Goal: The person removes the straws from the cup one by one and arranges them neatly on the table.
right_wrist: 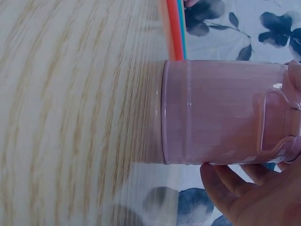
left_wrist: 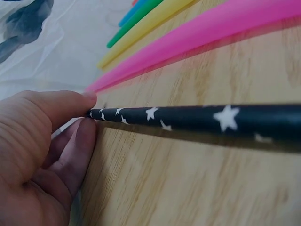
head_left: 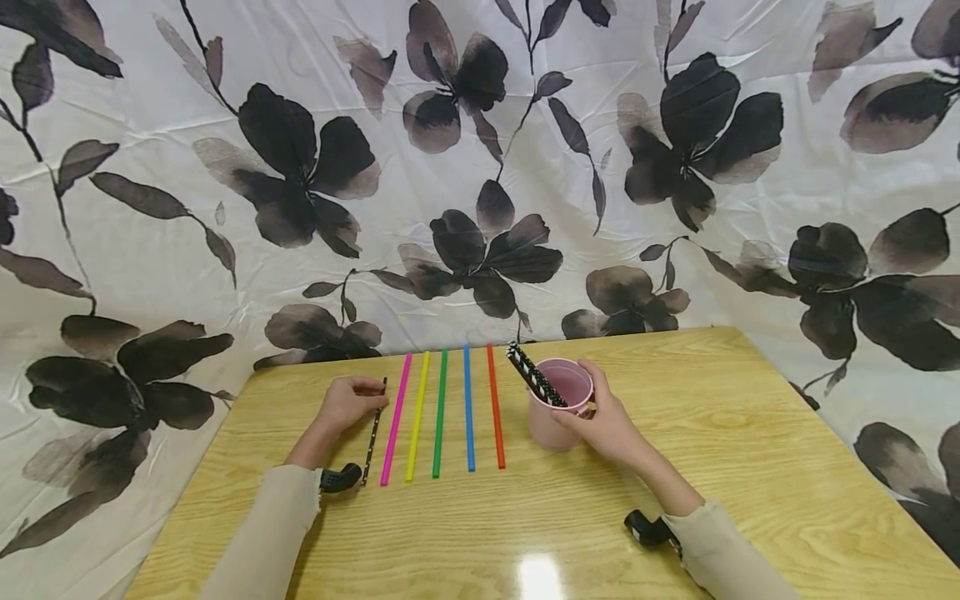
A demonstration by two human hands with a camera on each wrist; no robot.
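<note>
My left hand point(head_left: 347, 408) pinches the far end of a black straw with white stars point(left_wrist: 188, 118) between thumb and fingers. That straw lies along the table at the left end of a row of straws. Nearest to it is a pink straw point(head_left: 396, 421), with a gap between them. My right hand point(head_left: 611, 423) grips a small pink pail point(right_wrist: 221, 113) by its rim and side. The pail stands upright on the table, its wire handle hanging down the side. Several black-and-white patterned straws point(head_left: 536, 375) lean out of it to the left.
Right of the pink straw lie a yellow straw point(head_left: 417, 417), a green straw point(head_left: 440, 414), a blue straw point(head_left: 468, 408) and a red straw point(head_left: 496, 407), spaced apart. The wooden table point(head_left: 465, 533) meets a floral cloth point(head_left: 480, 150) at its back edge.
</note>
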